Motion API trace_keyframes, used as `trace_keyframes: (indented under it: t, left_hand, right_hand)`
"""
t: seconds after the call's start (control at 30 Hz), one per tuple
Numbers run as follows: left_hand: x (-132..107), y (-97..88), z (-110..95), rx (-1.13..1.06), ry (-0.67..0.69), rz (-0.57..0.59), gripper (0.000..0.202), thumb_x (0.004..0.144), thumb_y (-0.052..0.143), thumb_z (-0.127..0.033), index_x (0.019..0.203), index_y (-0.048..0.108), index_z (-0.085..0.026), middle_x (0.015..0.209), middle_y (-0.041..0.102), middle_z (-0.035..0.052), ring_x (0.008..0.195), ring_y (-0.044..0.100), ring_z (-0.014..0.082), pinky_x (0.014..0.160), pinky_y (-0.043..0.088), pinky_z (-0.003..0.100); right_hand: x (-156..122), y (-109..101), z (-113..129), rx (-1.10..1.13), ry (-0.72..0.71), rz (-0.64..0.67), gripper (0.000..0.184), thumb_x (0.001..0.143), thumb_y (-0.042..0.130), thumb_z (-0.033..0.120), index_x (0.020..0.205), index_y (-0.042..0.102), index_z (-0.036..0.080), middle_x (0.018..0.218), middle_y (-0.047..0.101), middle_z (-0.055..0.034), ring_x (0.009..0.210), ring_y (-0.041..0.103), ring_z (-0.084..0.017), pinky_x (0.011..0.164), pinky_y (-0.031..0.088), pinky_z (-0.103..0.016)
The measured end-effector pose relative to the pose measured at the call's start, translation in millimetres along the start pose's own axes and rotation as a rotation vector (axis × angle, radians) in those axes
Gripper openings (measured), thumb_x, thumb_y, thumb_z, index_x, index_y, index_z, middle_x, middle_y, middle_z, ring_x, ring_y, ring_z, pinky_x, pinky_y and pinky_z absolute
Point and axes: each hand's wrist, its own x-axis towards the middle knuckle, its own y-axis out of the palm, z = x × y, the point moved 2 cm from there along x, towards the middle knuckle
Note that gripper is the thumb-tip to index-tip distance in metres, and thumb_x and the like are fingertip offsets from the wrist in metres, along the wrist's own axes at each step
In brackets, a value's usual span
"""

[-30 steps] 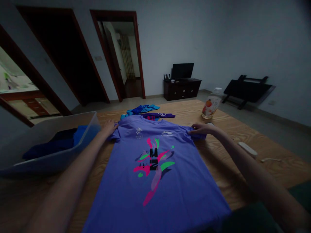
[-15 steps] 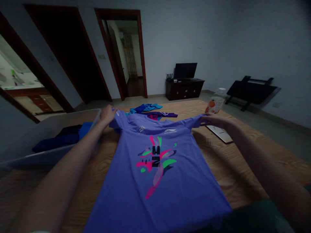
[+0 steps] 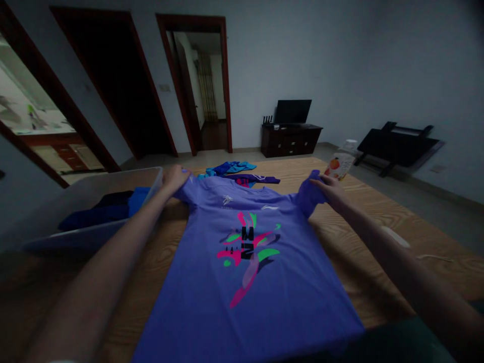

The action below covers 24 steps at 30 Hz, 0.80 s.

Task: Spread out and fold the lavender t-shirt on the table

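A purple T-shirt [image 3: 242,262] lies face up on a wooden table [image 3: 363,237], the left hand [image 3: 174,177] and right hand [image 3: 328,190] each pinching a sleeve, lifted slightly; keeping both grips level and evenly taut should hold the fabric smooth.

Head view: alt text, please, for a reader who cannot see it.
Two bare hands, left hand and right hand, grip the sleeves of a purple T-shirt spread print-up on a wooden table. A plastic bin of blue clothes sits left; a juice bottle far right.
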Motion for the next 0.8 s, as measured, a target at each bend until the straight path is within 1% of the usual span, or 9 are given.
trace_keyframes:
  t: [0.07, 0.13, 0.27, 0.33, 0.4, 0.47, 0.6, 0.7, 0.8]
  left_hand:
    - [-20, -5.0, -22, -0.049, 0.102, -0.045, 0.045, 0.106, 0.052, -0.048, 0.130, 0.074, -0.016, 0.129, 0.078, 0.0170, 0.123, 0.073, 0.0359, 0.100, 0.057, 0.042]
    - [-55, -1.3, -49, -0.096, 0.275, -0.013, 0.041, 0.107, 0.052, -0.049, 0.128, 0.073, -0.020, 0.128, 0.078, 0.0136, 0.123, 0.073, 0.0335, 0.101, 0.055, 0.039]
    - [-149, 29.7, -79, -0.090, 0.538, 0.321, 0.041, 0.104, 0.059, -0.058, 0.128, 0.072, -0.028, 0.125, 0.080, 0.0108, 0.114, 0.076, 0.0327, 0.092, 0.057, 0.039]
    - [-184, 42.3, -75, -0.157, 0.605, 0.482, 0.051, 0.101, 0.060, -0.068, 0.134, 0.068, -0.030, 0.127, 0.080, 0.0095, 0.113, 0.077, 0.0318, 0.091, 0.058, 0.039]
    - [-199, 46.0, -63, -0.232, 0.617, 0.549, 0.058, 0.100, 0.058, -0.072, 0.140, 0.065, -0.031, 0.131, 0.078, 0.0085, 0.116, 0.076, 0.0307, 0.095, 0.058, 0.039]
    - [-193, 43.0, -47, -0.272, 0.581, 0.516, 0.056, 0.100, 0.056, -0.069, 0.140, 0.065, -0.031, 0.135, 0.076, 0.0084, 0.118, 0.075, 0.0298, 0.099, 0.058, 0.039]
    - [-151, 38.0, -18, -0.290, 0.502, 0.306, 0.046, 0.100, 0.053, -0.058, 0.130, 0.067, -0.026, 0.135, 0.073, 0.0108, 0.120, 0.072, 0.0301, 0.107, 0.056, 0.041]
    - [-122, 47.1, -8, -0.259, 0.468, 0.172, 0.044, 0.100, 0.054, -0.050, 0.129, 0.068, -0.020, 0.134, 0.072, 0.0149, 0.127, 0.068, 0.0324, 0.115, 0.052, 0.045]
    - [-106, 62.3, -8, -0.217, 0.415, 0.108, 0.045, 0.102, 0.053, -0.046, 0.133, 0.066, -0.016, 0.138, 0.069, 0.0175, 0.133, 0.064, 0.0335, 0.120, 0.048, 0.046]
  right_hand:
    - [-18, 22, 18, -0.054, -0.100, 0.090, 0.031, 0.090, 0.074, 0.051, 0.102, 0.075, 0.023, 0.097, 0.077, -0.0067, 0.091, 0.073, -0.028, 0.083, 0.060, -0.037]
    - [-47, 51, 39, -0.157, -0.244, 0.299, 0.032, 0.094, 0.072, 0.051, 0.111, 0.077, 0.024, 0.107, 0.079, -0.0066, 0.098, 0.072, -0.028, 0.090, 0.058, -0.038]
    - [-105, 87, 58, -0.365, -0.419, 0.701, 0.045, 0.106, 0.059, 0.059, 0.138, 0.070, 0.029, 0.117, 0.079, -0.0070, 0.100, 0.074, -0.026, 0.090, 0.058, -0.038]
    - [-112, 72, 46, -0.412, -0.399, 0.617, 0.045, 0.110, 0.052, 0.059, 0.143, 0.066, 0.031, 0.125, 0.078, -0.0074, 0.109, 0.073, -0.027, 0.096, 0.058, -0.040]
    - [-104, 34, 21, -0.509, -0.313, 0.343, 0.044, 0.110, 0.047, 0.055, 0.141, 0.064, 0.029, 0.136, 0.075, -0.0100, 0.122, 0.070, -0.030, 0.107, 0.055, -0.043]
    - [-90, -13, -11, -0.685, -0.161, 0.056, 0.048, 0.106, 0.048, 0.052, 0.141, 0.061, 0.023, 0.141, 0.072, -0.0153, 0.132, 0.066, -0.034, 0.115, 0.051, -0.048]
    - [-71, -75, -62, -0.792, 0.009, -0.087, 0.065, 0.092, 0.058, 0.047, 0.141, 0.057, 0.004, 0.143, 0.065, -0.0348, 0.140, 0.057, -0.052, 0.120, 0.042, -0.068]
    - [-75, -79, -76, -0.791, 0.020, -0.085, 0.066, 0.087, 0.063, 0.051, 0.135, 0.059, 0.006, 0.138, 0.068, -0.0348, 0.135, 0.059, -0.054, 0.117, 0.043, -0.071]
    - [-92, -57, -68, -0.741, -0.064, -0.062, 0.056, 0.093, 0.059, 0.052, 0.135, 0.059, 0.016, 0.141, 0.069, -0.0265, 0.136, 0.062, -0.045, 0.119, 0.046, -0.063]
